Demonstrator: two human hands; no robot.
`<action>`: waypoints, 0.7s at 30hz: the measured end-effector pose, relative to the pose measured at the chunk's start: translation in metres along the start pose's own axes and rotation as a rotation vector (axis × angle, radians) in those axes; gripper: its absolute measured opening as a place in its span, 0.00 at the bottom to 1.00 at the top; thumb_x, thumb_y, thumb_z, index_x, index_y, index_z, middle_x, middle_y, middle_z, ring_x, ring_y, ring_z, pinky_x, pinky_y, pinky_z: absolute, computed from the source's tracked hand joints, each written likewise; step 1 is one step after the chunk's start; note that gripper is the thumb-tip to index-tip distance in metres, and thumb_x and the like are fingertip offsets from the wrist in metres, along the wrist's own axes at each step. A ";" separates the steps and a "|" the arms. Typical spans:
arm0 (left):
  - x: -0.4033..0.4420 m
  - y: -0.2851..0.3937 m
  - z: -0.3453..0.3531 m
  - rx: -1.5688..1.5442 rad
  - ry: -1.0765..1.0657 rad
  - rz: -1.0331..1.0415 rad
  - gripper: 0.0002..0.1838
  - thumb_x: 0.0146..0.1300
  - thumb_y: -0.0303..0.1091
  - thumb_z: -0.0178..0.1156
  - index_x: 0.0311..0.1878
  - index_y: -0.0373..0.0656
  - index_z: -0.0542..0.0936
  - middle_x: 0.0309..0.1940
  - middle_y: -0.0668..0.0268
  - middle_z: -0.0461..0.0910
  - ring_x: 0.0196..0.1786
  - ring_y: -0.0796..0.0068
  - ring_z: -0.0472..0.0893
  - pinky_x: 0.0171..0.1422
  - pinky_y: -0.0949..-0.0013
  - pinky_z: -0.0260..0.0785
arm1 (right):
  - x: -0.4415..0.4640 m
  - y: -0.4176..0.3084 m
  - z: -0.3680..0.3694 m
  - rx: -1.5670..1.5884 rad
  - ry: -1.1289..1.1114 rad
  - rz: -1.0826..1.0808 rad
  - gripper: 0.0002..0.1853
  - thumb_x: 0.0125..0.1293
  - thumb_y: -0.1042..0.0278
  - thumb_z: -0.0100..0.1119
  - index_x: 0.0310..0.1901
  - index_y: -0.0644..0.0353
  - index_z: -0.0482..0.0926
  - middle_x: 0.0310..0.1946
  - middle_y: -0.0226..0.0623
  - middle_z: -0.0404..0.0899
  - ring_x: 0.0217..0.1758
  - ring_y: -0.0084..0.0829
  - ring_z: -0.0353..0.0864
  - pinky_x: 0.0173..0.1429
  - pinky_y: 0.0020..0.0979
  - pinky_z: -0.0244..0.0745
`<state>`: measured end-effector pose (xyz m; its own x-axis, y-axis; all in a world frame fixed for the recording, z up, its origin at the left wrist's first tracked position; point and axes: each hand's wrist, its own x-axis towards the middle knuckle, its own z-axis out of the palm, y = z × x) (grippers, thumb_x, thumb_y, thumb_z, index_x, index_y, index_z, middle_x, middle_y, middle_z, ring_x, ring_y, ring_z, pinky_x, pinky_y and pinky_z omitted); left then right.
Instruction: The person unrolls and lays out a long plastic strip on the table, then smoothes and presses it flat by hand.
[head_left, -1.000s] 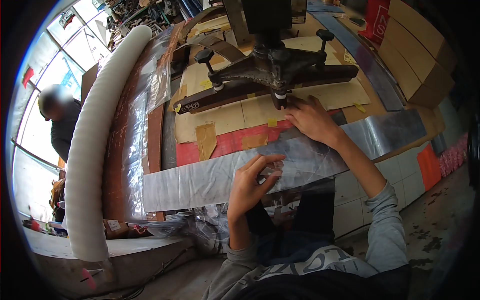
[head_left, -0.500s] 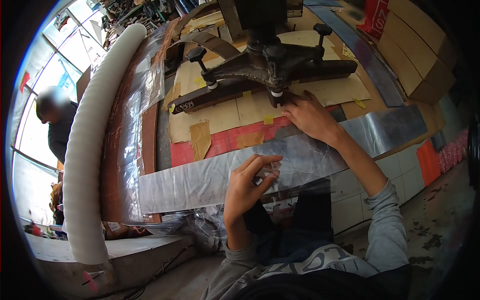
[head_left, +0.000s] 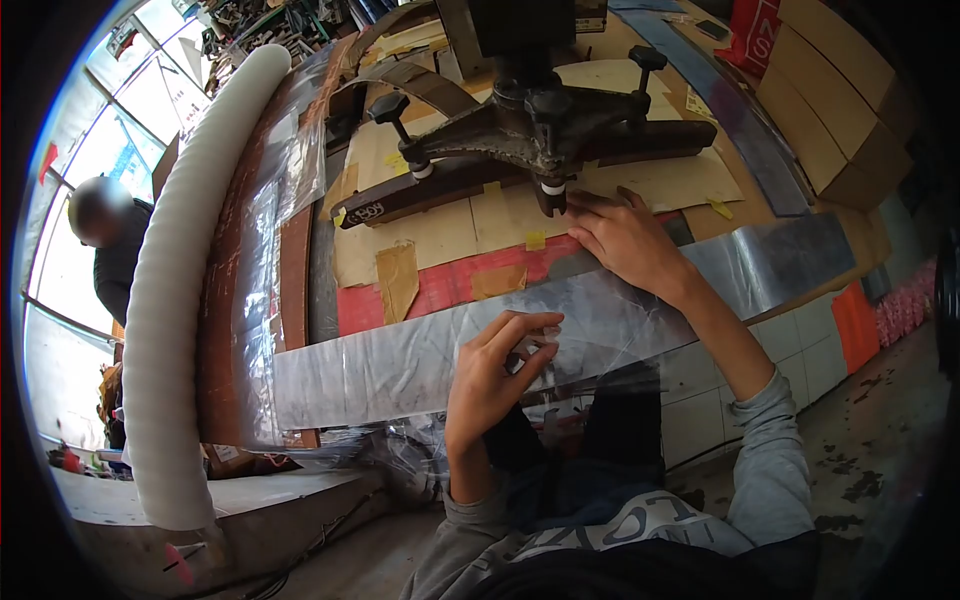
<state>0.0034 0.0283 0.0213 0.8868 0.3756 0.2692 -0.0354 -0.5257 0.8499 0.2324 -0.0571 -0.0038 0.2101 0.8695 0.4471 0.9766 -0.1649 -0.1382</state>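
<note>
Workshop: Daylight pours through a window (head_left: 130, 145) at left, where a co-worker (head_left: 118, 265) in dark clothing appears beyond a white foam roll (head_left: 165, 330).
Table: A cardboard box (head_left: 830, 110) and a red bag (head_left: 755, 35) flank the far right of the table (head_left: 745, 165).
Press: A black press (head_left: 530, 135) towers over the work, its long bar (head_left: 450, 188) lying across a pale board (head_left: 420, 245).
Board: Brown tape (head_left: 398, 282) and a red strip (head_left: 440, 287) line its near edge.
Plastic: A clear sheet (head_left: 350, 375) runs along the table's near side.
Right hand: Palm down, the right hand (head_left: 630, 245) spreads its fingers beside the bar's middle; contact cannot be told.
Left hand: The left hand (head_left: 490, 380) curls at the sheet's near edge, thumb and fingertips apart; whether it holds film cannot be told.
</note>
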 end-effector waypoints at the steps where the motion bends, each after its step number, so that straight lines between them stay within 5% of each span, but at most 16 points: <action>1: 0.000 0.001 0.000 -0.012 -0.001 -0.019 0.17 0.55 0.22 0.65 0.50 0.39 0.81 0.41 0.63 0.83 0.42 0.71 0.84 0.42 0.72 0.75 | 0.000 0.000 0.000 -0.007 -0.003 0.001 0.16 0.69 0.59 0.53 0.52 0.59 0.79 0.52 0.31 0.80 0.54 0.32 0.78 0.64 0.50 0.63; 21: -0.003 -0.012 0.007 -0.209 0.120 -0.189 0.16 0.59 0.24 0.65 0.51 0.38 0.80 0.36 0.63 0.85 0.39 0.78 0.85 0.41 0.76 0.72 | 0.006 0.000 0.006 -0.028 -0.044 0.071 0.17 0.70 0.62 0.51 0.56 0.60 0.75 0.57 0.35 0.75 0.58 0.36 0.76 0.64 0.58 0.64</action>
<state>0.0046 0.0283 0.0078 0.8262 0.5461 0.1384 0.0203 -0.2745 0.9614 0.2329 -0.0491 -0.0069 0.2768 0.8746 0.3980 0.9605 -0.2389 -0.1431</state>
